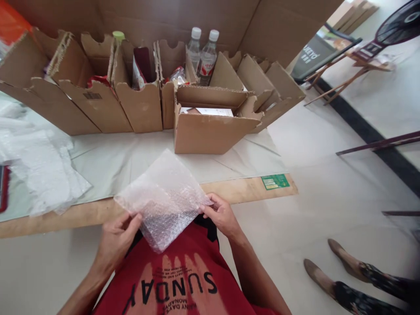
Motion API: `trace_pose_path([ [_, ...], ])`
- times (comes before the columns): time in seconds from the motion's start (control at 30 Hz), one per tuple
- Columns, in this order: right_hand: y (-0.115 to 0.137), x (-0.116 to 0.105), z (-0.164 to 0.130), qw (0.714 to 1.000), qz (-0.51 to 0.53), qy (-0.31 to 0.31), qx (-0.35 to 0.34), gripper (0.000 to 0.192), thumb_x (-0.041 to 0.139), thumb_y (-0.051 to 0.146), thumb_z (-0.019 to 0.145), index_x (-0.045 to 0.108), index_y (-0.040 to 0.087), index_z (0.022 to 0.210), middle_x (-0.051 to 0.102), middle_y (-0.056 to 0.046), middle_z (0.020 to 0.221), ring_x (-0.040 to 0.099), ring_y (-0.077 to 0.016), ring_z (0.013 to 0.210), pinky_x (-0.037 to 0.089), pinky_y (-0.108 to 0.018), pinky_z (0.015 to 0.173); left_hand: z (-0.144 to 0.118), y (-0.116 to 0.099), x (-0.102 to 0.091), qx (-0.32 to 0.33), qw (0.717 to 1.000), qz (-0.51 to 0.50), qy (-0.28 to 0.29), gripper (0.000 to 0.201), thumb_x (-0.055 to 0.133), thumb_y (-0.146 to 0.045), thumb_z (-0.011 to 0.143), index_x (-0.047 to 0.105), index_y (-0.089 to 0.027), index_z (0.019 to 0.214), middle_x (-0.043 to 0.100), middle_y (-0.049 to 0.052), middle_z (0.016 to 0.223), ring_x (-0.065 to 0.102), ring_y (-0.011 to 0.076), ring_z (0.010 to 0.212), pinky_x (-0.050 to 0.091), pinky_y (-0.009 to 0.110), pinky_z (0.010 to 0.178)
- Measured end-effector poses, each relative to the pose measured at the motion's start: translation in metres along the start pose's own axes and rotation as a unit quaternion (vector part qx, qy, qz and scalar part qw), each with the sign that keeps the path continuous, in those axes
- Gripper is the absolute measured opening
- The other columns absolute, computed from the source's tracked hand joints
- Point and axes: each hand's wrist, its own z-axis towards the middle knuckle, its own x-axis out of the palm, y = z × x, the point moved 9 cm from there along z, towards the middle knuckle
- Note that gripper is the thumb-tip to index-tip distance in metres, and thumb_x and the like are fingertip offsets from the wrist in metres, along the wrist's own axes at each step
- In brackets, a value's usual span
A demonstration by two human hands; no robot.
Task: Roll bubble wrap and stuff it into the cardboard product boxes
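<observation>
A clear bubble wrap bag (167, 192) is spread between my two hands, over the table's front edge and my red shirt. My left hand (120, 236) pinches its left side between thumb and fingers. On the opposite side, my right hand (220, 214) grips the right corner the same way. One corner of the bag points away from me across the cloth, and another hangs down toward my lap. Whether anything lies inside the bag I cannot tell; it looks flat. More bubble wrap bags (42, 162) lie in a loose heap to the left.
Several cardboard file boxes (141, 107) line the back of the table; one box (213, 131) stands crosswise in front. Two plastic bottles (207, 57) rise behind it. A red-edged object (4, 188) lies far left. At right are a fan (398, 24) and another person's feet (328, 271).
</observation>
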Motion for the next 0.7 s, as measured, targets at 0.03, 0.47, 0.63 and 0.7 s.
trace_pose_path([
  [0.03, -0.005, -0.002, -0.003, 1.0, 0.007, -0.008, 0.008, 0.02, 0.073, 0.035, 0.079, 0.061, 0.019, 0.082, 0.068, 0.001, 0.073, 0.065, -0.0116, 0.067, 0.051, -0.021, 0.056, 0.011, -0.013, -0.004, 0.034, 0.999, 0.022, -0.013, 0.038, 0.07, -0.056, 0.072, 0.077, -0.02, 0.084, 0.079, 0.003, 0.079, 0.071, 0.022, 0.074, 0.055, 0.031, 0.071],
  [0.47, 0.028, -0.023, -0.044, 0.834, -0.461, -0.08, -0.293, 0.05, 0.069, 0.024, 0.089, 0.063, 0.02, 0.138, 0.068, -0.019, 0.134, 0.065, -0.0332, 0.121, 0.055, -0.05, 0.098, 0.03, -0.079, 0.006, 0.404, 0.859, 0.315, -0.006, 0.059, 0.064, -0.055, 0.091, 0.06, -0.022, 0.139, 0.07, 0.015, 0.131, 0.065, 0.0346, 0.125, 0.051, 0.049, 0.106],
  [0.63, 0.031, 0.006, -0.02, 0.76, -0.546, 0.061, -0.347, 0.048, 0.062, 0.006, 0.088, 0.069, 0.023, 0.132, 0.048, -0.017, 0.16, 0.041, -0.0365, 0.152, 0.047, -0.056, 0.11, -0.01, -0.064, 0.062, 0.539, 0.735, 0.383, 0.15, 0.073, 0.071, -0.042, 0.088, 0.047, -0.023, 0.154, 0.047, 0.015, 0.162, 0.039, 0.0373, 0.153, 0.022, 0.055, 0.129],
  [0.7, 0.043, 0.008, -0.017, 0.794, -0.473, 0.08, -0.374, 0.034, 0.057, 0.007, 0.094, 0.075, 0.022, 0.118, 0.057, -0.014, 0.154, 0.042, -0.0328, 0.151, 0.045, -0.054, 0.113, -0.001, -0.062, 0.064, 0.534, 0.729, 0.39, 0.176, 0.076, 0.069, -0.035, 0.088, 0.042, -0.022, 0.157, 0.048, 0.014, 0.162, 0.04, 0.0355, 0.153, 0.018, 0.057, 0.13],
])
